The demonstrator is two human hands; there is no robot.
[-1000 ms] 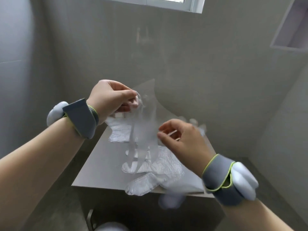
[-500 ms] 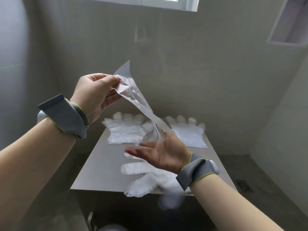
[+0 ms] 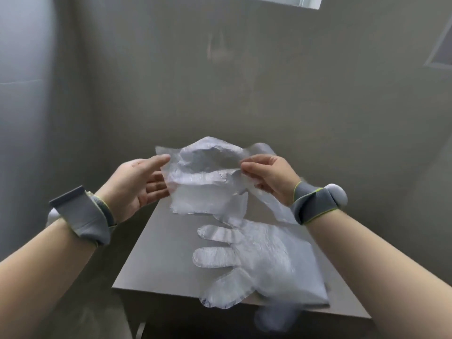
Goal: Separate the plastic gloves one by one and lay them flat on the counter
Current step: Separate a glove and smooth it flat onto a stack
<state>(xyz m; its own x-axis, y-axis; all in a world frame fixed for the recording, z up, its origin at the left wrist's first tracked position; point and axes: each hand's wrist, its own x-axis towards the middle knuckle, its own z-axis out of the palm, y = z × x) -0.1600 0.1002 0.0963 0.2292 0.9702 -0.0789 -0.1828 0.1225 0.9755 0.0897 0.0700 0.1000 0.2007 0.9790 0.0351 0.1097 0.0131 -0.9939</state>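
Two hands share one clear plastic glove (image 3: 205, 182): the left hand (image 3: 137, 187) pinches its left edge and the right hand (image 3: 266, 177) its right edge, spreading it above the counter's (image 3: 156, 253) far end. A second glove (image 3: 259, 260) lies flat by the front right corner.

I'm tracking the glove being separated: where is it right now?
Head view, centre: the glove is held up between the left hand and right hand, above the counter and the glove pile.
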